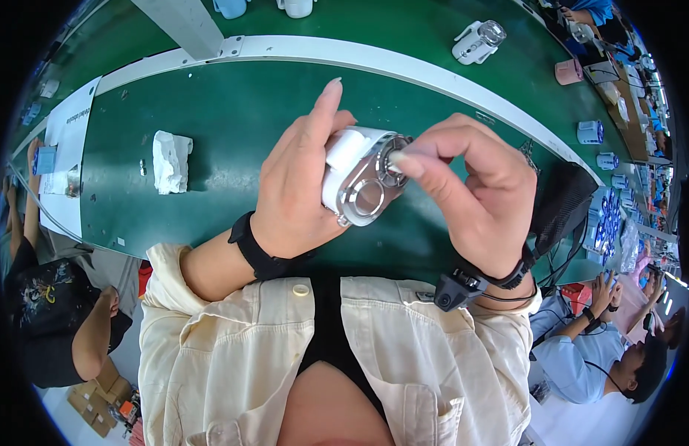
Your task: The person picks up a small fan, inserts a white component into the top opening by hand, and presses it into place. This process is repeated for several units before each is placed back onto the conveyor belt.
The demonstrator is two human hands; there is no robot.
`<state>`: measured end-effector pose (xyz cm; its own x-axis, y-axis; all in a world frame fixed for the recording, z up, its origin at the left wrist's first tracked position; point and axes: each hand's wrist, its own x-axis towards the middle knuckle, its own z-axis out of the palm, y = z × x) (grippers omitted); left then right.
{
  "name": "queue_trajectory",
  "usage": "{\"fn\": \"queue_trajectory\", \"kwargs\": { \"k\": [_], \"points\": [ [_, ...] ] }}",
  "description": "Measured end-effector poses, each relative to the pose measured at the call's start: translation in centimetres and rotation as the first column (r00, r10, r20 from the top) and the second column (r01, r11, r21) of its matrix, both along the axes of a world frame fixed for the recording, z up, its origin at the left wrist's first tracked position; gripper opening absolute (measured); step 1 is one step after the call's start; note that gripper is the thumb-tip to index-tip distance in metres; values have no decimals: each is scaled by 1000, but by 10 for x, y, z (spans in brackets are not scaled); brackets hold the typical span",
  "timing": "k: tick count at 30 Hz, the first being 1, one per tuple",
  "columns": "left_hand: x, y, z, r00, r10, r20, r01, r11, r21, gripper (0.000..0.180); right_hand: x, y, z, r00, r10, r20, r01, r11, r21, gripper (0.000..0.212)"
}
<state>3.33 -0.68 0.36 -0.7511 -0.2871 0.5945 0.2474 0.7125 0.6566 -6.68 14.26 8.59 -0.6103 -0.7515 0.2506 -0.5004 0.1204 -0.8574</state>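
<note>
Above the bench's near edge, my left hand [296,175] is wrapped round a white plastic device [355,152] whose end carries two clear round parts with shiny rims. Its index finger points up and away from the device. My right hand [482,186] has thumb and forefinger pinched together at the upper round part, touching its rim. What lies between those fingertips, if anything, is too small to make out. A crumpled white paper [172,162] lies on the green bench [225,111] to the left, with a small shiny piece [143,167] beside it.
A white rail [314,50] borders the bench's far side. Beyond it, a similar white device [478,42], a pink one [568,71] and several blue-white ones stand on a green surface. A black bag-like item [563,197] and cables lie at right. Other people work on both sides.
</note>
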Motion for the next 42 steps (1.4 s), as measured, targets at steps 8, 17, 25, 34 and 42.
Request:
{"fn": "queue_trajectory", "kwargs": {
  "k": [8, 17, 25, 34, 42],
  "points": [
    [0, -2, -2, 993, 112, -46, -116, 990, -85, 101, 7, -10, -21, 983, -181, -19, 175, 971, -161, 6],
    [-4, 0, -4, 979, 143, -144, -149, 988, -30, 83, 16, -14, -31, 974, -133, -183, 104, 981, -161, 5],
    [3, -2, -3, 996, 93, -14, -93, 995, -35, 95, 18, -16, -44, 989, -114, 98, 134, 963, -234, 9],
    [3, -2, -1, 993, 115, -13, -115, 993, 16, 98, 14, -14, -44, 992, -100, -79, 75, 960, -271, 7],
    [5, -6, -2, 989, 145, -25, -146, 989, -25, 98, 13, -10, -22, 928, -74, -365, 33, 992, -118, 13]
  ]
}}
